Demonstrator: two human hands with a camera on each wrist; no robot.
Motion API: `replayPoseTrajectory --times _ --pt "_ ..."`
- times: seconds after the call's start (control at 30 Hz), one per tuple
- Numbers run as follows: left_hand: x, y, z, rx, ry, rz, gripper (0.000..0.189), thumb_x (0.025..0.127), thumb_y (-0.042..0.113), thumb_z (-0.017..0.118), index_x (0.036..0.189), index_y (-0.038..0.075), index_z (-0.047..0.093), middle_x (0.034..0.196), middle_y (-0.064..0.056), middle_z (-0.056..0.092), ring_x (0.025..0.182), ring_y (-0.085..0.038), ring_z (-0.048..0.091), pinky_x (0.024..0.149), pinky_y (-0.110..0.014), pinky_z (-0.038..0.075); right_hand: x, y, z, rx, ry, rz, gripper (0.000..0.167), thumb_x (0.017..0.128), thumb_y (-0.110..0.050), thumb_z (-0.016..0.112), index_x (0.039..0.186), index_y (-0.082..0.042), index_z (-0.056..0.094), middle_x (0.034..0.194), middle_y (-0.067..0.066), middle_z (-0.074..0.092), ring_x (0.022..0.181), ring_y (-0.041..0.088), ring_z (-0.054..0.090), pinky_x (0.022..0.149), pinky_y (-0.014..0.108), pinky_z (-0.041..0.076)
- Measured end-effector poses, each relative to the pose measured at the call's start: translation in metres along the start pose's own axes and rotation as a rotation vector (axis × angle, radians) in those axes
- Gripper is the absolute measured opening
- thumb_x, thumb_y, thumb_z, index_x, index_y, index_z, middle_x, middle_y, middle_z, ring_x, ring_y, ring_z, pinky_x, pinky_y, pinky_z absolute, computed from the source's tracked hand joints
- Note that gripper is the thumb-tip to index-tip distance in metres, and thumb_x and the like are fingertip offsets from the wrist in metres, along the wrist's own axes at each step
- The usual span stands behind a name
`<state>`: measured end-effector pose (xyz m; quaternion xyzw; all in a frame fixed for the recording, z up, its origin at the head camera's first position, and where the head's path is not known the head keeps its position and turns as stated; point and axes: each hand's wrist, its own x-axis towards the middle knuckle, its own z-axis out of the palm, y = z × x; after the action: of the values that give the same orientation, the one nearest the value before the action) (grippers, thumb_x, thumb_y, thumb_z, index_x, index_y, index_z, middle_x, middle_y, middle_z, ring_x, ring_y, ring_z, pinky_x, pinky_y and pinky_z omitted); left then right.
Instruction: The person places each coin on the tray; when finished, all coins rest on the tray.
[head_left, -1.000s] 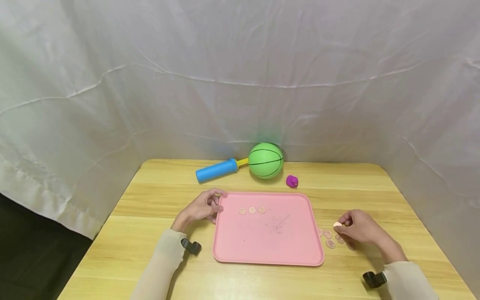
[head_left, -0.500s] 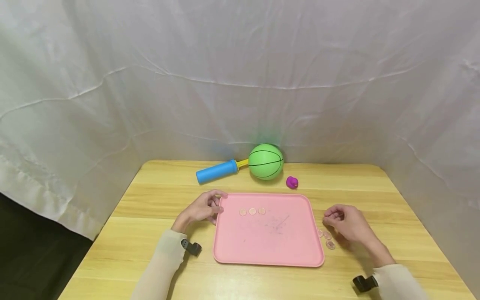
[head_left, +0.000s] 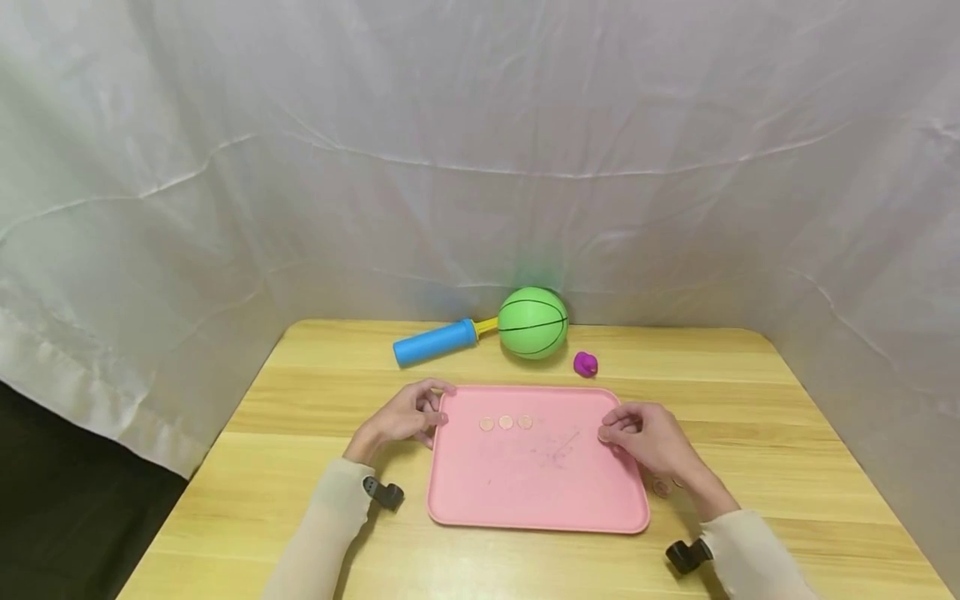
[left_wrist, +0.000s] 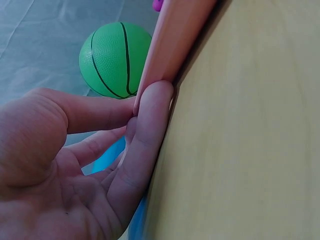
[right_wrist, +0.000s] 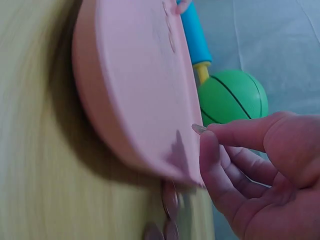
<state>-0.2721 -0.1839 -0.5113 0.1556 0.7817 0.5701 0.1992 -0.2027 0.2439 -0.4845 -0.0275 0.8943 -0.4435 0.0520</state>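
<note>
My left hand (head_left: 403, 414) grips the left rim of a pink tray (head_left: 487, 500), thumb on the inner edge and fingers against the outer wall, as the left wrist view shows. Three copper-coloured coins (head_left: 506, 422) lie in a row inside the tray, toward its back left. Over the tray's right side is my right hand (head_left: 648, 435), pinching one coin (right_wrist: 199, 128) between thumb and forefinger. Several more coins (right_wrist: 170, 200) lie on the table by the tray's right wall, partly hidden by the right hand and wrist in the head view.
Behind the tray stand a green ball (head_left: 532, 323) with black lines, a blue hand pump (head_left: 435, 342) with a yellow end, and a small purple rubber duck (head_left: 586, 364). A pale curtain (head_left: 525, 208) hangs around the wooden table (head_left: 315, 367).
My right hand has picked up a coin from the loose ones on the table and carried it left, over the tray's right side. The left hand stays at the tray's rim.
</note>
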Motion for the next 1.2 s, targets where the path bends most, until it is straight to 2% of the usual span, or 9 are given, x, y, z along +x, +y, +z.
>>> replayPoseTrajectory --times 0.17,0.33,0.5,0.77,0.87,1.03,1.2 --pt "0.002 0.001 -0.001 -0.002 -0.005 -0.004 0.054 0.099 -0.006 0.067 0.151 -0.003 0.055 0.097 -0.008 0.055 0.078 -0.018 0.055 0.061 -0.041 0.073 0.01 -0.009 0.016 0.03 -0.016 0.005 0.021 0.096 -0.012 0.083 0.11 0.002 0.075 0.092 0.011 0.077 0.078 0.017 0.07 0.062 0.021 0.062" --pt "0.002 -0.001 -0.002 0.001 -0.002 -0.011 0.054 0.099 -0.005 0.068 0.152 -0.002 0.055 0.096 -0.008 0.055 0.078 -0.018 0.056 0.061 -0.04 0.073 0.019 -0.019 0.028 0.01 -0.002 -0.005 0.02 0.098 -0.014 0.081 0.111 -0.001 0.075 0.096 0.009 0.077 0.083 0.016 0.067 0.067 0.019 0.059" --pt "0.001 -0.002 -0.002 -0.004 -0.006 -0.01 0.053 0.101 -0.005 0.067 0.152 -0.002 0.054 0.098 -0.008 0.052 0.079 -0.018 0.055 0.063 -0.039 0.073 0.031 -0.024 0.038 0.019 -0.017 -0.035 0.019 0.097 -0.013 0.082 0.11 -0.002 0.077 0.095 0.008 0.078 0.082 0.016 0.069 0.069 0.019 0.061" --pt "0.0 0.0 0.0 -0.007 -0.004 -0.015 0.052 0.101 -0.005 0.067 0.152 -0.003 0.054 0.098 -0.008 0.052 0.079 -0.018 0.055 0.062 -0.038 0.073 0.043 -0.034 0.053 0.043 -0.054 -0.037 0.014 0.095 -0.01 0.083 0.105 -0.002 0.079 0.091 0.008 0.079 0.076 0.016 0.073 0.066 0.021 0.065" --pt "0.0 0.0 0.0 -0.009 -0.002 -0.015 0.052 0.101 -0.005 0.067 0.151 -0.003 0.055 0.098 -0.009 0.052 0.079 -0.018 0.056 0.062 -0.038 0.073 0.045 -0.036 0.057 0.009 -0.054 -0.051 0.012 0.095 -0.008 0.082 0.104 -0.003 0.079 0.091 0.007 0.078 0.077 0.014 0.071 0.066 0.02 0.064" --pt "0.001 0.0 0.001 -0.01 -0.007 -0.012 0.052 0.101 -0.005 0.067 0.152 -0.003 0.054 0.098 -0.009 0.052 0.078 -0.018 0.057 0.062 -0.038 0.073 0.048 -0.037 0.061 -0.032 -0.042 -0.088 0.02 0.092 -0.001 0.076 0.112 -0.002 0.076 0.093 0.008 0.077 0.079 0.012 0.068 0.068 0.018 0.059" --pt "-0.001 0.002 0.0 -0.013 -0.01 -0.011 0.052 0.102 -0.005 0.065 0.152 -0.004 0.053 0.098 -0.008 0.051 0.078 -0.018 0.055 0.062 -0.038 0.072 0.051 -0.037 0.064 -0.031 -0.033 -0.091 0.028 0.089 0.0 0.074 0.118 0.0 0.073 0.097 0.008 0.076 0.079 0.012 0.067 0.068 0.017 0.058"
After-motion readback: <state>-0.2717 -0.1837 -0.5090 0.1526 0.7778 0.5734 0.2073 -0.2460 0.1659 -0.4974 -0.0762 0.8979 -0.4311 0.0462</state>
